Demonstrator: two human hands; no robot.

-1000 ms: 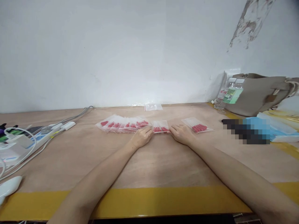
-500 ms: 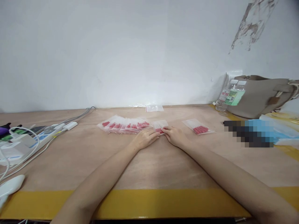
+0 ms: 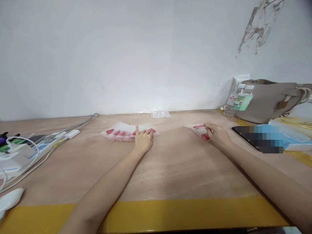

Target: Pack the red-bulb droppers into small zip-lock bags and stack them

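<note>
1. My left hand (image 3: 143, 141) lies just left of frame centre, flat on the right end of the bag row (image 3: 122, 132). Its fingers are spread loosely and press down on the bags rather than gripping any of them.
2. The row is a fanned line of small clear zip bags with red pieces inside, overlapping one another, a little above mid-frame on the table (image 3: 175, 165).
3. My right hand (image 3: 216, 134) is right of centre, well apart from the left. Its fingers curl onto the right edge of a single bag (image 3: 200, 130), which also has red pieces in it. I cannot tell whether they pinch the bag or only rest on it.
4. One empty clear bag (image 3: 160, 113) lies by the wall, above centre.
5. At upper right stand two bottles (image 3: 240, 99) with green labels, touching a tan handbag (image 3: 270, 99).
6. Just below the handbag there is a blurred dark and blue patch (image 3: 258, 138) beside pale blue plastic at the right edge.
7. At mid left a power strip (image 3: 46, 141) lies with grey and white cables (image 3: 80, 122) running toward the wall.
8. A white object (image 3: 9, 199) sits at lower left, and a yellow strip (image 3: 170, 213) runs along the table's near edge.
</note>
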